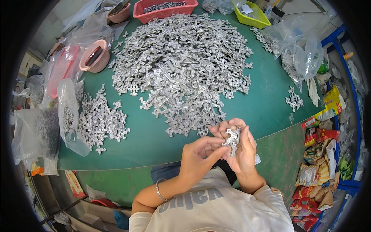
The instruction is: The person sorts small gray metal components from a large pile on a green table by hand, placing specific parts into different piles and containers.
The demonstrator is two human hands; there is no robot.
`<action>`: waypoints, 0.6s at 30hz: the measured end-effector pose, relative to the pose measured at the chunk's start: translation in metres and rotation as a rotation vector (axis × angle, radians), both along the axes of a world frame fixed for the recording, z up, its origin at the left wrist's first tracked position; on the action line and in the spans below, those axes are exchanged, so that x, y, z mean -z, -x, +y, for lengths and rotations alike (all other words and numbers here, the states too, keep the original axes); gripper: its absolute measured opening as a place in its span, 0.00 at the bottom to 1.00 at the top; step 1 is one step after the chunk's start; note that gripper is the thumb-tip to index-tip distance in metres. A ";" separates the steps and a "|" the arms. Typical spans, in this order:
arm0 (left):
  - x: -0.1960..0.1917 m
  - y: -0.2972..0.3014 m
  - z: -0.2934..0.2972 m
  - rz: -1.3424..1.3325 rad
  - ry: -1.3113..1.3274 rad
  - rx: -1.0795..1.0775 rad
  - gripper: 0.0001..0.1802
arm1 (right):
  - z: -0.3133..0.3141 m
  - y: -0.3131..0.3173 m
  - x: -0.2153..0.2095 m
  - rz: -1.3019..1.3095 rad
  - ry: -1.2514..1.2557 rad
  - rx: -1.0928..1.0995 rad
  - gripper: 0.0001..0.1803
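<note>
The setting is a small workshop for sorting or finishing cast metal parts. A green worktable [266, 104] carries a large heap of silver metal castings [181, 65]. Plastic bags of parts [36, 131], a pink crate [164, 9] and a yellow bin [253, 15] surround it.

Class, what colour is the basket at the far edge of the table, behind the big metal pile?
Pink-red basket, clearest in the head view.
</note>
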State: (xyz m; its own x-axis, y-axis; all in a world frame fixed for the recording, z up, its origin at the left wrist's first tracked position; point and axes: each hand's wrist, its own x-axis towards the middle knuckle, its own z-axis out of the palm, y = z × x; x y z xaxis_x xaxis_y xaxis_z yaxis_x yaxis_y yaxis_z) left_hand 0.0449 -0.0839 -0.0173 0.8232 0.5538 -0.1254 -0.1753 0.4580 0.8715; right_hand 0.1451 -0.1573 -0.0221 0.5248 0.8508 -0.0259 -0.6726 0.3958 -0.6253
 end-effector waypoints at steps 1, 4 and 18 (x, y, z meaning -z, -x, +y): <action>-0.001 0.001 -0.001 -0.010 0.003 -0.011 0.09 | -0.001 0.002 -0.005 -0.002 -0.004 0.007 0.20; -0.006 0.005 -0.001 -0.011 0.003 -0.028 0.09 | -0.003 0.002 -0.008 -0.022 -0.014 -0.030 0.22; -0.008 0.011 0.000 -0.050 0.007 -0.008 0.09 | -0.006 0.005 -0.014 -0.031 -0.032 -0.081 0.22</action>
State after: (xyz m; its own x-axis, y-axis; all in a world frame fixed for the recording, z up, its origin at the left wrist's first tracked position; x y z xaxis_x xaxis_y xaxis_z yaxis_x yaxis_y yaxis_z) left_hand 0.0341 -0.0844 -0.0095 0.8240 0.5597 -0.0882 -0.2220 0.4621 0.8586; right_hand 0.1403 -0.1637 -0.0082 0.4546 0.8905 0.0168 -0.6836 0.3609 -0.6344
